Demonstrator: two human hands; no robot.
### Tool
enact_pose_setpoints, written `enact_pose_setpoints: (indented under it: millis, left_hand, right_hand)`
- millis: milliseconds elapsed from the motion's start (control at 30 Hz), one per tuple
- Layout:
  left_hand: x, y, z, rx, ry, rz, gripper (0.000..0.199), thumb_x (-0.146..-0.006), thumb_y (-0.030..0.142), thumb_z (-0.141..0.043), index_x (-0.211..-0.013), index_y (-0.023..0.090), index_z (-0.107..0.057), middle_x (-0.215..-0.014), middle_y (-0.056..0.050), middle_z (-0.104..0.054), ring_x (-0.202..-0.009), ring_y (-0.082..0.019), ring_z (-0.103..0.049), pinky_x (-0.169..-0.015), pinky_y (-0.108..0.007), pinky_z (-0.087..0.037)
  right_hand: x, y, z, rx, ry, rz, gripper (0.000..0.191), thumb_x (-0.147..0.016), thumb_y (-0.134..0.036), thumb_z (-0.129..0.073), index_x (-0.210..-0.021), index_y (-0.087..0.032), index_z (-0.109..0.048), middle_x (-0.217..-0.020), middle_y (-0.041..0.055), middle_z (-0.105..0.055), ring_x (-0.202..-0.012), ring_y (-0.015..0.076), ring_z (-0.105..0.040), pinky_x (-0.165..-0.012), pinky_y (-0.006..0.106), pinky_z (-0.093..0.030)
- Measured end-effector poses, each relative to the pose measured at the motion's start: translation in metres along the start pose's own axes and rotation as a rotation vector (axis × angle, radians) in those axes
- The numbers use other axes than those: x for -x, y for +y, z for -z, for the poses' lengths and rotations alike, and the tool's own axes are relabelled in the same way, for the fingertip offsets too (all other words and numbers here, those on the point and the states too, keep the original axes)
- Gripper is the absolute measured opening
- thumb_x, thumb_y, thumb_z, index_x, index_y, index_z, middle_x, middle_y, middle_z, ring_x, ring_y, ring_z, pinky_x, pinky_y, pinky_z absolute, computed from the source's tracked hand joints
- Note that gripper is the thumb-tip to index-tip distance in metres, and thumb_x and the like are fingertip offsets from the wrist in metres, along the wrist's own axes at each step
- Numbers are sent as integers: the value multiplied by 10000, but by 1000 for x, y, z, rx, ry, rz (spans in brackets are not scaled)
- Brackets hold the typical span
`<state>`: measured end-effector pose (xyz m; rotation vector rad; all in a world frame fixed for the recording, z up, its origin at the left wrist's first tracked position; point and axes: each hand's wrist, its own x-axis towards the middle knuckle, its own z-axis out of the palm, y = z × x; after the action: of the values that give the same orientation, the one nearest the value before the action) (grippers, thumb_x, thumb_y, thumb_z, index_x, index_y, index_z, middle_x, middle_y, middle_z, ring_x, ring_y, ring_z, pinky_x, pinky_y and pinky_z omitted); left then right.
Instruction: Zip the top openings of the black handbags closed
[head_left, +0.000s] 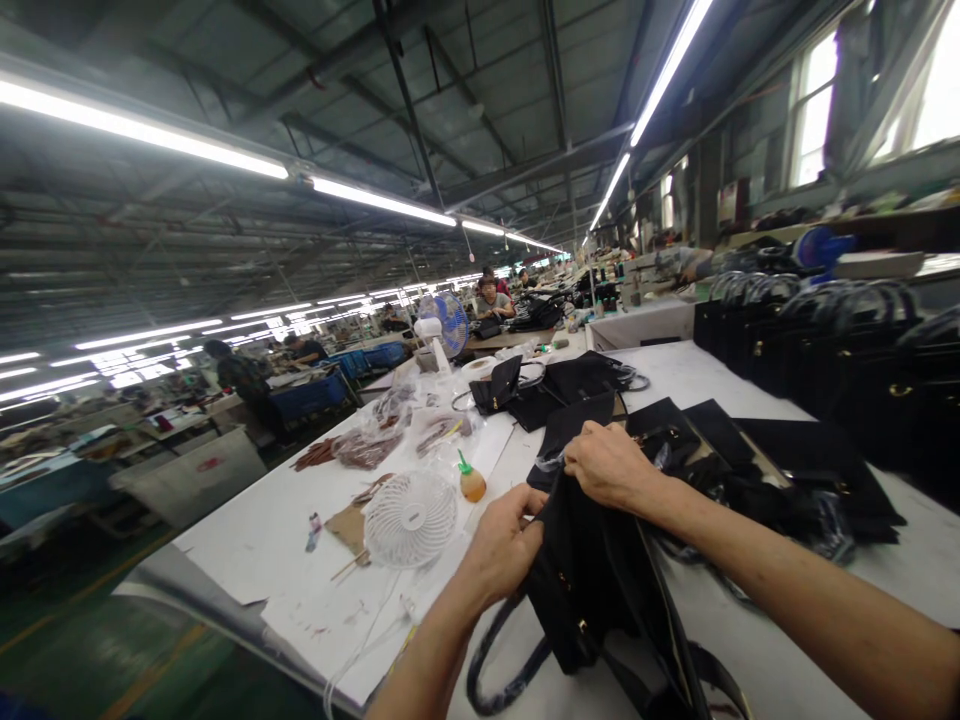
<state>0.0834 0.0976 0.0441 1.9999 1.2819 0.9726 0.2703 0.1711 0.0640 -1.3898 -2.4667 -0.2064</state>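
- Black fabric bag (pixel 559 585), with gold-coloured metal fittings, is lying tilted over the table (pixel 247 545), its body extending below both hands.
- Left hand (pixel 506 540) is pinching the upper edge of the bag between thumb and fingers.
- Right hand (pixel 611 465) is gripping the same edge with curled fingers, just beyond and to the right of the left hand.
- Dark looped handle (pixel 480 660) is curving out below the left hand.
- White fan (pixel 410 518) is lying to the left of the left hand; a green-tipped bottle (pixel 472 485) of amber contents is standing between this fan and the right hand.
- Brown strips (pixel 360 447), partly under clear plastic, are lying farther off to the left.
- Flat black bags (pixel 712 430) are overlapping to the right of the right hand; a row of bags (pixel 795 350) is standing beyond them.
- Blue-and-white fan (pixel 450 325) and a seated person (pixel 493 300) are appearing well beyond both hands.
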Motion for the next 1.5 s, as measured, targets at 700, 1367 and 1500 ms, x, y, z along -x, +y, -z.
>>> enact_pose_setpoints:
  millis: [700,1367,1500]
  left_hand:
    - [-55,6,-6,-433,-38,10,91,-692,222,-577,-742,206,-651,-567,31,-522,-545,-122,-469,-506,-220,-238]
    - [-72,-17,0,-209,-206,0,271,-688,159,-516,-928,210,-632,-768,23,-615,-703,-133,-525,-618,-220,-375]
    - [-90,-15,-9,-108,-225,82,260,-628,156,-588,-887,164,-566,-697,33,-565,-599,-93,-476,-530,-187,-337]
  right_hand:
    - [7,39,0,-132,62,51,141,-806,-272,-568,-733,-209,-670,-999,19,-586,-999,187,-414,-818,332,-289]
    - [-13,22,-5,81,13,-74,205,-808,-290,-522,-734,-161,-662,-932,104,-599,-940,239,-469,-722,310,-393]
    - [-13,21,-3,96,40,-4,187,-801,-287,-542,-717,-165,-657,-961,100,-582,-946,227,-453,-697,300,-388]
